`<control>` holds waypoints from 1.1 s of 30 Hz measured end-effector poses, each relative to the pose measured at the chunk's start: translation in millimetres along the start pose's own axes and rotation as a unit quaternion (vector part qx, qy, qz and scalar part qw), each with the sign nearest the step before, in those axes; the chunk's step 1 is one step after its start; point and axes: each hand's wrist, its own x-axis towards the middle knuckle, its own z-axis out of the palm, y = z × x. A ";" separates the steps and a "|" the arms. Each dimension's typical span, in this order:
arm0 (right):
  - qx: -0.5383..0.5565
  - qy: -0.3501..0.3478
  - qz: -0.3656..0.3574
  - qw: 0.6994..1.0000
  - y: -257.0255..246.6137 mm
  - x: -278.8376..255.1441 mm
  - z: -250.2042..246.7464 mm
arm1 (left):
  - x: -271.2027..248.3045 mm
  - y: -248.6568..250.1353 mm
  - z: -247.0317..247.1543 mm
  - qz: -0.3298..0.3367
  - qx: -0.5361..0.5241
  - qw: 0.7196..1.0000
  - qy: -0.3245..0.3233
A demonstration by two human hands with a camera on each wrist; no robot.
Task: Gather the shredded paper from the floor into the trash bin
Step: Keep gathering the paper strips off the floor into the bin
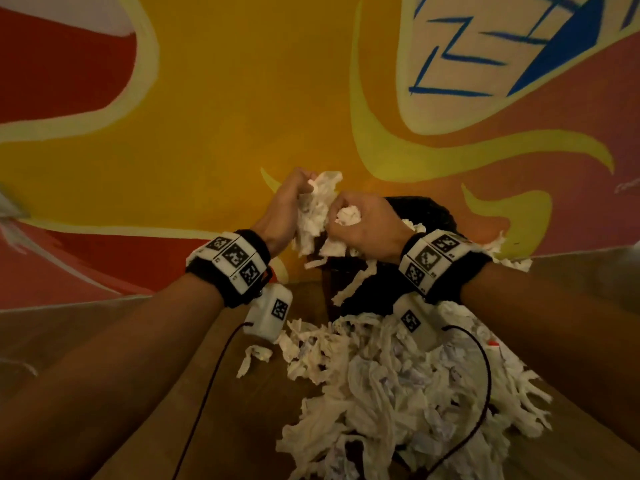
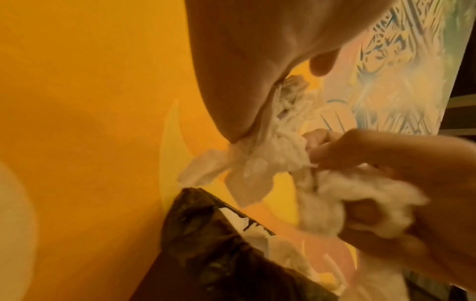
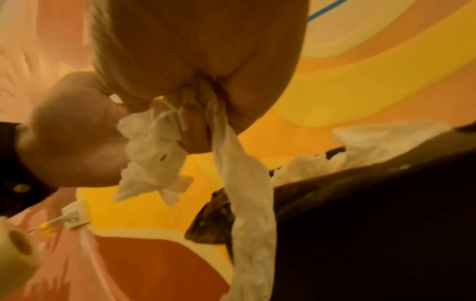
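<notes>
Two hands hold one shared clump of paper strips (image 1: 313, 216). The left hand (image 1: 282, 211) has its fingers curled tight round one side of the clump, and the right hand (image 1: 367, 220) is fisted round the other side, with a white wad bulging out between its knuckles. Loose tails hang below both sets of fingers; one long strip (image 3: 247, 203) trails down from the right fingers past the bin's edge.

Below the wrists, nearer than the fingers, a big pile of shredded paper (image 1: 388, 393) lies on the floor (image 1: 242, 410), so most of the job seems to be left.

Just beyond and under the right fingers stands the trash bin (image 1: 426, 213), lined with a black bag (image 2: 206, 234) that already holds some shreds.

Risk, as I judge it: the hands look a little short of the opening, so letting go now could drop strips outside it. The dangling tails may snag on the rim or tear off.

Behind the fingers, the painted wall (image 1: 207, 98) carries blue marks I cannot read as words. The wristbands (image 1: 235, 258) show only black-and-white square codes.
</notes>
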 end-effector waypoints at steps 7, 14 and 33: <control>-0.047 0.088 0.082 0.992 39.3 7.9 -41.7 | 35.8 -2.5 42.5 0.045 0.159 0.986 0.007; -0.029 0.107 0.122 0.986 60.0 -1.7 -65.4 | 51.9 -23.3 81.6 0.111 0.234 0.966 0.023; -0.297 -0.151 0.232 0.914 104.2 -15.7 -85.4 | 66.1 -72.2 103.1 -0.060 0.597 0.768 -0.225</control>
